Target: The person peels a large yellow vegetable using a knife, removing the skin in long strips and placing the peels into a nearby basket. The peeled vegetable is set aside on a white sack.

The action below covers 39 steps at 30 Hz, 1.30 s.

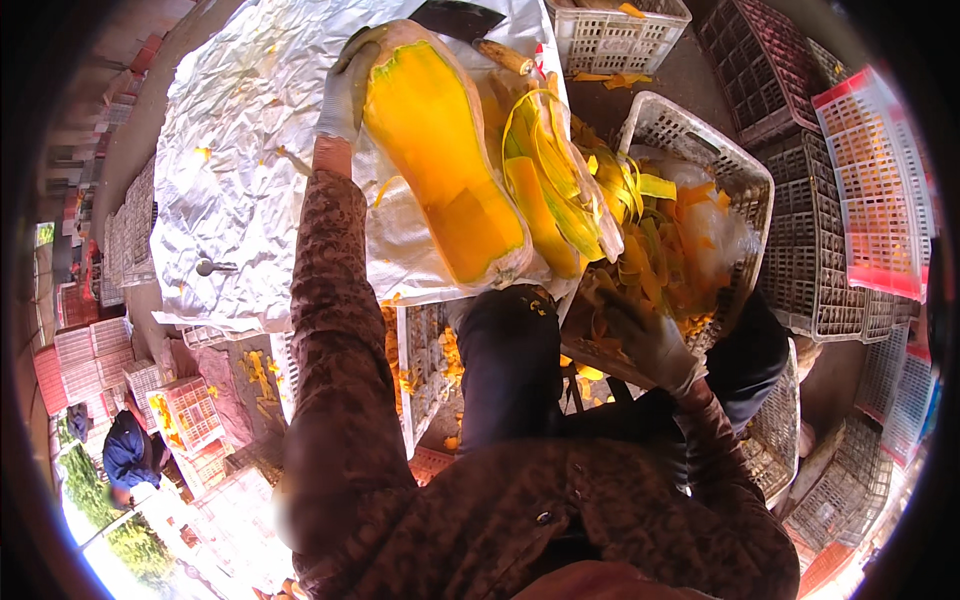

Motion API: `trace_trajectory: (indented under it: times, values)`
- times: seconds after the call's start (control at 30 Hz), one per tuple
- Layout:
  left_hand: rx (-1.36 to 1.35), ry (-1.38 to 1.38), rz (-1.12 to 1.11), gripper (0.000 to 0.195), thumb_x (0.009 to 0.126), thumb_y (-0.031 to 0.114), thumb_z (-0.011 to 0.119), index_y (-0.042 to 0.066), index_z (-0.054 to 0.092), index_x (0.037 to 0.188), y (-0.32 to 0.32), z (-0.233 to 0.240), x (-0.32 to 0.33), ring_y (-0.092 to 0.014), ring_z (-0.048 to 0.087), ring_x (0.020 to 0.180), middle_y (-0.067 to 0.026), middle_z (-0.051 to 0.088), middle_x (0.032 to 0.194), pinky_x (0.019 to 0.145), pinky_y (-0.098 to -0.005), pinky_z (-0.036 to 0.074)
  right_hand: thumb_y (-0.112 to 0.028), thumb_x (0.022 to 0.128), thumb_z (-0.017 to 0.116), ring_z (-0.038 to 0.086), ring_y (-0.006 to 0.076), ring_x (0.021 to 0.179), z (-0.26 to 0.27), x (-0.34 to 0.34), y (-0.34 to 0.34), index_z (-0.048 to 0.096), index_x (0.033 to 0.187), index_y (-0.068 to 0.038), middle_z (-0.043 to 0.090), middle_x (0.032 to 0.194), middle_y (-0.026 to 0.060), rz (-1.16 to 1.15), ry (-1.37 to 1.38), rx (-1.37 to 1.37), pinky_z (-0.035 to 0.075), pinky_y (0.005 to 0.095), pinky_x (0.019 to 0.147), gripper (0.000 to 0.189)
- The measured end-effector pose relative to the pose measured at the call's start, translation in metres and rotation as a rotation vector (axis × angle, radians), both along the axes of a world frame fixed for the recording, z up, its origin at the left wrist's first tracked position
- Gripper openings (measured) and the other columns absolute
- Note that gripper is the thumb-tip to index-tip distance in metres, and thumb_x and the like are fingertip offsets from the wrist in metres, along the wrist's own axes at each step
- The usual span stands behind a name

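Note:
A large butternut squash [442,157], its front peeled to orange flesh, lies lengthwise on a crinkled white plastic sheet [232,150]. My left hand [351,82], in a pale glove, grips its far end, with the fingers wrapped over the side. Long yellow-green peel strips [551,180] lie right of the squash. My right hand [652,341], also gloved, is low at the near side of a white plastic crate [697,139] full of peels [675,247]. Motion blur and shadow hide whether its fingers hold anything. A cleaver with a dark blade [457,19] and wooden handle [504,56] rests beyond the squash.
Stacked plastic crates [802,225] stand at the right, beside a red-and-white crate [874,180]. Another white crate [619,34] is at the far side. Under the sheet's near edge sits a crate with orange scraps [427,367]. Another person [131,450] is at the lower left.

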<state>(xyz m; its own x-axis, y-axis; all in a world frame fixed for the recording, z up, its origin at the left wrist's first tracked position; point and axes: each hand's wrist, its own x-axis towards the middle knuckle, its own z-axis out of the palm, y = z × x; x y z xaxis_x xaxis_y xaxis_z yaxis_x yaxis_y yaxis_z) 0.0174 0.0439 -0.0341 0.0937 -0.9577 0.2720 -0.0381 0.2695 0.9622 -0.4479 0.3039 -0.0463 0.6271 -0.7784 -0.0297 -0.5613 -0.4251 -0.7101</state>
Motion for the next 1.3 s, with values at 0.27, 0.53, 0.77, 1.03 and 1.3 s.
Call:
trace_trajectory:
  times: [0.27, 0.53, 0.77, 1.03, 1.3]
  values:
    - [0.02, -0.175, 0.063, 0.034, 0.101, 0.02, 0.062, 0.003, 0.068, 0.13, 0.015, 0.011, 0.018, -0.018, 0.059, 0.121, -0.0055, 0.067, 0.13, 0.108, -0.0279, 0.043, -0.027, 0.103, 0.058, 0.072, 0.0356, 0.102, 0.017, 0.064, -0.1, 0.06, 0.138, -0.009, 0.071, 0.116, 0.0197, -0.299, -0.321, 0.197, 0.056, 0.0381, 0.09, 0.039]
    - [-0.032, -0.298, 0.072, 0.033, 0.101, 0.017, 0.059, 0.0, 0.068, 0.128, 0.0, 0.007, 0.007, -0.022, 0.057, 0.127, -0.0102, 0.063, 0.135, 0.111, -0.0303, 0.04, -0.047, 0.104, 0.042, 0.068, 0.0402, 0.108, 0.044, 0.197, -0.23, 0.06, 0.141, -0.019, 0.071, 0.118, 0.0212, -0.348, -0.194, -0.162, 0.052, 0.0461, 0.095, 0.049]
    - [-0.028, -0.283, 0.117, 0.032, 0.101, 0.017, 0.058, 0.002, 0.069, 0.127, -0.002, 0.004, -0.008, -0.024, 0.056, 0.127, -0.0113, 0.062, 0.136, 0.11, -0.0306, 0.041, -0.047, 0.103, 0.046, 0.071, 0.039, 0.096, 0.03, 0.223, -0.239, 0.064, 0.136, -0.02, 0.073, 0.109, 0.0175, -0.235, -0.164, -0.312, 0.055, 0.047, 0.085, 0.046]
    - [0.02, -0.069, 0.139, 0.032, 0.1, 0.017, 0.06, 0.0, 0.069, 0.126, 0.001, -0.003, -0.008, -0.022, 0.058, 0.122, -0.0119, 0.064, 0.13, 0.107, -0.029, 0.042, -0.039, 0.102, 0.058, 0.072, 0.0358, 0.071, 0.012, 0.113, -0.123, 0.066, 0.134, -0.02, 0.073, 0.082, 0.0166, -0.232, 0.013, -0.276, 0.057, 0.0463, 0.066, 0.038]
    - [-0.067, -0.232, 0.121, 0.032, 0.1, 0.018, 0.059, 0.001, 0.069, 0.124, -0.013, -0.005, -0.009, -0.023, 0.057, 0.124, -0.0122, 0.063, 0.132, 0.108, -0.0307, 0.042, -0.05, 0.104, 0.043, 0.071, 0.0424, 0.095, 0.049, 0.198, -0.222, 0.062, 0.137, -0.021, 0.074, 0.101, 0.0217, -0.335, -0.097, -0.2, 0.055, 0.0502, 0.085, 0.047]
